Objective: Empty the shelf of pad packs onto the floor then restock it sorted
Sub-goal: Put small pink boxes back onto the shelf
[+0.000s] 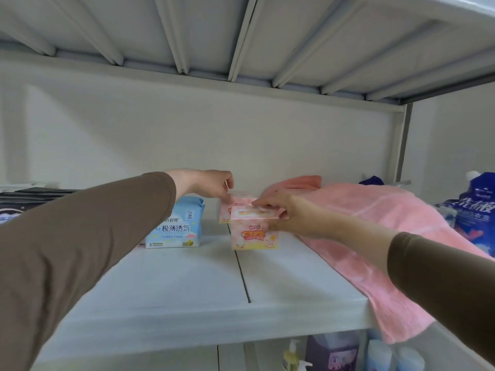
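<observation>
Grip: right hand [284, 212] pinching front pink pack [253, 231]; left hand [211, 183] holding rear pink pack [238, 200].
Risk: towel [375, 223] snagging; pack toppling.

My sleeves [88, 236] plain brown; front pad pack [253, 231] under my right hand [284, 210] pale pink, orange lettering, small cartoon faces, yellow band at base; second pack [235, 203] behind it, at my left hand [211, 183], same pink; blue pack [175, 226] sky blue, dark blue characters, white lower strip; dark packs [24, 202] far left black; towel [375, 236] solid salmon pink; refill pouch [476, 212] deep blue, white characters; shelf [171, 290] off-white; bottle [332, 352] below purple.
</observation>
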A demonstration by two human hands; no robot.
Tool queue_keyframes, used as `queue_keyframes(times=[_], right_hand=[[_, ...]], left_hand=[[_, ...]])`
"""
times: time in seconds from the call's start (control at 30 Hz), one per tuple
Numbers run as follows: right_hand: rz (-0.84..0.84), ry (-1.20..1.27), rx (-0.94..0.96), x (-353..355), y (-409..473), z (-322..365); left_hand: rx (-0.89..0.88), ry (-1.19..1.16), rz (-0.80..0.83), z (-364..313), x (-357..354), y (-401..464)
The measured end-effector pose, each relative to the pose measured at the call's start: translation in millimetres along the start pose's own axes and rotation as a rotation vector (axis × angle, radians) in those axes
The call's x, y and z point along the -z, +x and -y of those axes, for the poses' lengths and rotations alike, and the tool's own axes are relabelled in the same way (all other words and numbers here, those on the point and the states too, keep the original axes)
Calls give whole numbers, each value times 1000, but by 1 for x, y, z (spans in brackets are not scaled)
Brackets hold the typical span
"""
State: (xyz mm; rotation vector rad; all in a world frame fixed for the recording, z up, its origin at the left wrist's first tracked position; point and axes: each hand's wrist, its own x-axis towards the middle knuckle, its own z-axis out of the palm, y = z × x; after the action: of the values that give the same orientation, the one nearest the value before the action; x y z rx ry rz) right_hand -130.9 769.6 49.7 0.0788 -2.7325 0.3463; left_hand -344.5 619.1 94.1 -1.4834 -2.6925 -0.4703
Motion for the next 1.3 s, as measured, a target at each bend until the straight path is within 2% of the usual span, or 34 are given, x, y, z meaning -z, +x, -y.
queue_keyframes(times=[0.13,0.4,0.77,1.3], right_hand=[[75,49,14,-12,29,-14],[106,38,-10,-41,80,-33],[62,127,-62,-74,129,-51],[43,141,-61,-88,163,-60]], left_hand=[[88,75,44,14,6,22],[157,120,140,47,8,62],[101,194,278,83,-3,103],[79,79,350,99,1,118]])
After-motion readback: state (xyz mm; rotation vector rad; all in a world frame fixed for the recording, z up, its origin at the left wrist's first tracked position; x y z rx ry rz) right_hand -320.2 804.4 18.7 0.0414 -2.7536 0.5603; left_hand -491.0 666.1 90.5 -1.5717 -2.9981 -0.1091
